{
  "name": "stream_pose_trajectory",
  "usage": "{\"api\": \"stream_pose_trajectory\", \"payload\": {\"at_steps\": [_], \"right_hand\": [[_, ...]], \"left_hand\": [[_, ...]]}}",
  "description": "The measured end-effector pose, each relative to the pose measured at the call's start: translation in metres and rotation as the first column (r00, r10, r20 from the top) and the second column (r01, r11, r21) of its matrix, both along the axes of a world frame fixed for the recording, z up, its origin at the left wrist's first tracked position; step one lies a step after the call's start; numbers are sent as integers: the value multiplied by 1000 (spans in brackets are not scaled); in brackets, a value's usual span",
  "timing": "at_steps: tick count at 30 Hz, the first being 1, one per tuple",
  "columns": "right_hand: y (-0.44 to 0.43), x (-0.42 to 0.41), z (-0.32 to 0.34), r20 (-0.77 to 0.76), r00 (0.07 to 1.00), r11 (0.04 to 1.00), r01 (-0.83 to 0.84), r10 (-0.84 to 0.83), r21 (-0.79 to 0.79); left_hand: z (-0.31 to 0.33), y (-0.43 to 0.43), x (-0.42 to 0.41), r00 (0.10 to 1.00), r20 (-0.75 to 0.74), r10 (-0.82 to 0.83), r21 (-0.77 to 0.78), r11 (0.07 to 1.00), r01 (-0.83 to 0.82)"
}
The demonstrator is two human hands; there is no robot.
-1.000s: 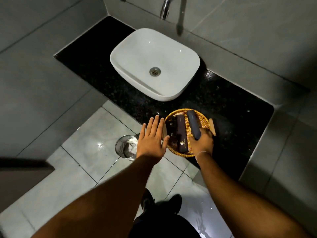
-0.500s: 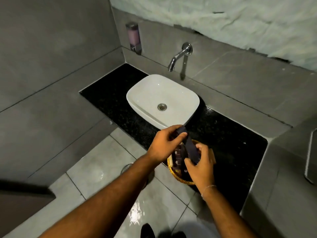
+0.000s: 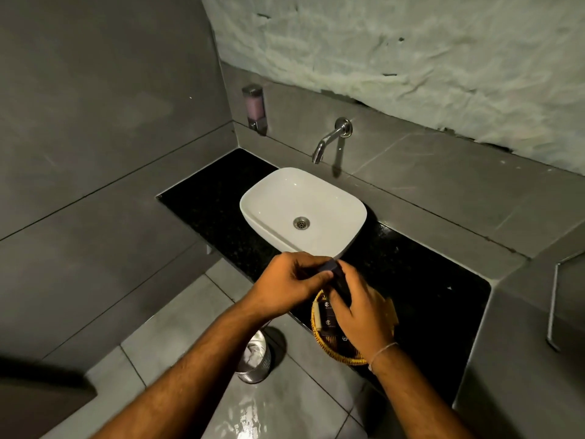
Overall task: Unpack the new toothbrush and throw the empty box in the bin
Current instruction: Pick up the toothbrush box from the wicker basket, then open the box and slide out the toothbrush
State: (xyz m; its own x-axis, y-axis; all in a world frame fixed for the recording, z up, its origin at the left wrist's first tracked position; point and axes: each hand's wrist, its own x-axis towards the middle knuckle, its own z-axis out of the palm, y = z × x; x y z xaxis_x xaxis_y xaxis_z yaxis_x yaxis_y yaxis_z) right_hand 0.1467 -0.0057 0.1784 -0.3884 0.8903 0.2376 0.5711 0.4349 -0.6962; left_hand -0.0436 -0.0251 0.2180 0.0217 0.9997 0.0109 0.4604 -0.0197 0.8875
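Observation:
A dark, slim toothbrush box (image 3: 336, 274) is held up between both hands above the woven basket (image 3: 329, 350). My left hand (image 3: 285, 285) pinches its top end with thumb and fingers. My right hand (image 3: 361, 308) wraps around its lower part and hides most of it. The basket sits on the black counter (image 3: 421, 280) and holds several other dark boxes (image 3: 327, 318). A shiny metal bin (image 3: 254, 359) stands on the floor below the counter edge, partly hidden by my left forearm.
A white basin (image 3: 304, 210) sits on the counter just beyond my hands, with a wall tap (image 3: 329, 139) above it. A soap dispenser (image 3: 253, 104) hangs on the wall at the left corner. A metal rail (image 3: 554, 305) runs along the right ledge. Grey floor tiles lie below.
The box has come out of the basket and up between both hands. My left hand has closed onto its top end, and my right hand has slid higher around it. The view has tilted upward.

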Motion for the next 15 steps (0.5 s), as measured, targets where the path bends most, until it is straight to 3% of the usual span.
{"api": "stream_pose_trajectory", "payload": {"at_steps": [7,15], "right_hand": [[-2,-7,2,44,999,1000,-20,19,22],[-5,-8,-3,76,997,999,-25,22,37]], "left_hand": [[4,-7,-2,986,11,166,-35,986,-165],[5,-11,0,980,6,198,-91,976,-197]]}}
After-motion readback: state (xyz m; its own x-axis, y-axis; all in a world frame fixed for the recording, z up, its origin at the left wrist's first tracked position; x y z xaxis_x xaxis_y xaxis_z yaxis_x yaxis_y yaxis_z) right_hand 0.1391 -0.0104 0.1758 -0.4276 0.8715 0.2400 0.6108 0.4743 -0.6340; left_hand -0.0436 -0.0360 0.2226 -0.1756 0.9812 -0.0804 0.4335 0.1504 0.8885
